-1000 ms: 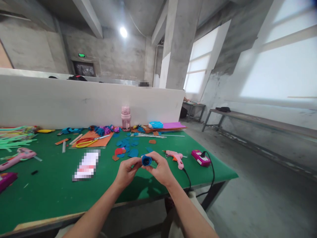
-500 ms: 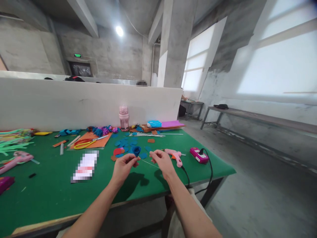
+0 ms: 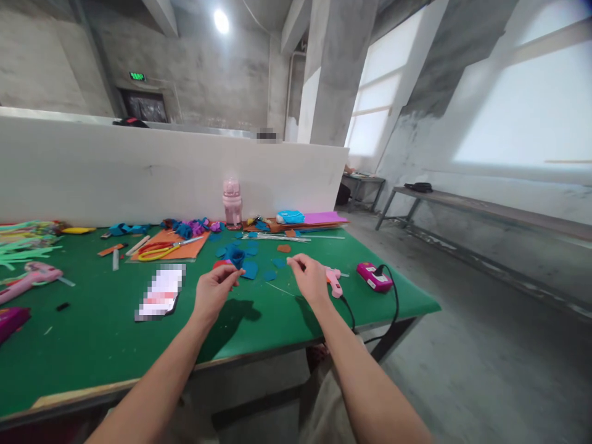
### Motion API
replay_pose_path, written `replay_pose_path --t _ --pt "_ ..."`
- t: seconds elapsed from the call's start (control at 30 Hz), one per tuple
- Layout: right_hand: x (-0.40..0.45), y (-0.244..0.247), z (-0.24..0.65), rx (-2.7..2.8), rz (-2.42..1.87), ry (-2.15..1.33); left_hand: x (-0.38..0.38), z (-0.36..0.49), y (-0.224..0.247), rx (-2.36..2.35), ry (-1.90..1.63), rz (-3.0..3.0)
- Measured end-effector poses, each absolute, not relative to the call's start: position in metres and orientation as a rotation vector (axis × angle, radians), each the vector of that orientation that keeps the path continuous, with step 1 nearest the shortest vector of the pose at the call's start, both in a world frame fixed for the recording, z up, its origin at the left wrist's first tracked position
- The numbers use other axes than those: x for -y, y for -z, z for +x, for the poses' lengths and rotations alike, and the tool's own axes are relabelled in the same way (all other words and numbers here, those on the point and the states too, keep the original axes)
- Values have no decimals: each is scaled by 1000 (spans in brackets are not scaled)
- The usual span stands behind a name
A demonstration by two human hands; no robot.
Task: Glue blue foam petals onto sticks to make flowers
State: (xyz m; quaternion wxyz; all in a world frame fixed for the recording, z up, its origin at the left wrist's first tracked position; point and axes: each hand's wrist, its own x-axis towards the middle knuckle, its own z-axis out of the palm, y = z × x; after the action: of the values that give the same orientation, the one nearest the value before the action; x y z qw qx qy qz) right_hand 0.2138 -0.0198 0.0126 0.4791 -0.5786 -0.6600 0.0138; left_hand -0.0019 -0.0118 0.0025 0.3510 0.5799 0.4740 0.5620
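In my left hand a small blue felt flower, rolled like a cup, is pinched between thumb and fingers, above the table. My right hand is closed in a pinch to the right of it; whatever is between its fingertips is too small to make out. Blue felt petals lie scattered behind and between the hands. A thin pale strand lies between my hands. Just right of my right hand is a pink hot glue gun, partly hidden by it.
Scissors rest on orange sheets at the left, behind a phone. A pink bottle stands against the white partition. A magenta power box with a black cord sits at the right. Another glue gun lies far left.
My left hand has moved left with the blue flower, and my hands are farther apart. The right hand has risen slightly rightward, covering more of the glue gun. The view has tilted down a little.
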Motion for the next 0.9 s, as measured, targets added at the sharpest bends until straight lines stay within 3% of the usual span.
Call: replay_pose_path --t 0.33,0.9 --pt "-46 7 167 2057 -1577 -181 8 -15 -6 -1217 -1488 1334" --pt "-51 25 139 2239 -1679 -69 9 -18 0 -1172 -1457 1335"
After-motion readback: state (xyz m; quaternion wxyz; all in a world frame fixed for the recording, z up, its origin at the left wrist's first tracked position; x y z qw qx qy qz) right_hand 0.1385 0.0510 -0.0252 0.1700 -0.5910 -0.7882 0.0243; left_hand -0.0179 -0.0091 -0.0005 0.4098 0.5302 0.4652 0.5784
